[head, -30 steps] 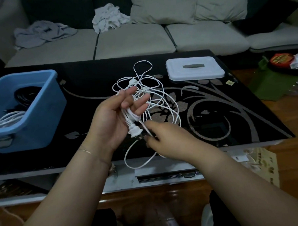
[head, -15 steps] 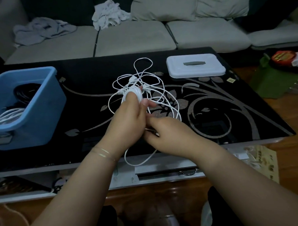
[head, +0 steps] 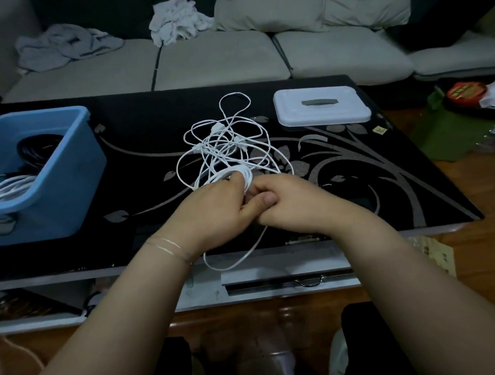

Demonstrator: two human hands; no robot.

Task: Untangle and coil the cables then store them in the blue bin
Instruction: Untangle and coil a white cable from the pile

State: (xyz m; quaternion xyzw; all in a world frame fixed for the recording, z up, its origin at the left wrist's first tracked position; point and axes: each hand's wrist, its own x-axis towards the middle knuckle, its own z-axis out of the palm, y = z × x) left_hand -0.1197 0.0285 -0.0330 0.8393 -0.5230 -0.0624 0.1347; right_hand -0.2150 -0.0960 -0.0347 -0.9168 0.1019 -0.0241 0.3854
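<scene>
both hands, left hand and right hand, are pressed together, clamped on a white cable tangled across the black floral surface. the blue bin sits at left, a white lid far right, a grey sofa behind.

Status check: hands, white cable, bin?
Left hand and right hand both shut on white cable. Mostly tangled on table. Blue bin open, unobstructed.

glossy black glass table, smooth plastic bin
</scene>
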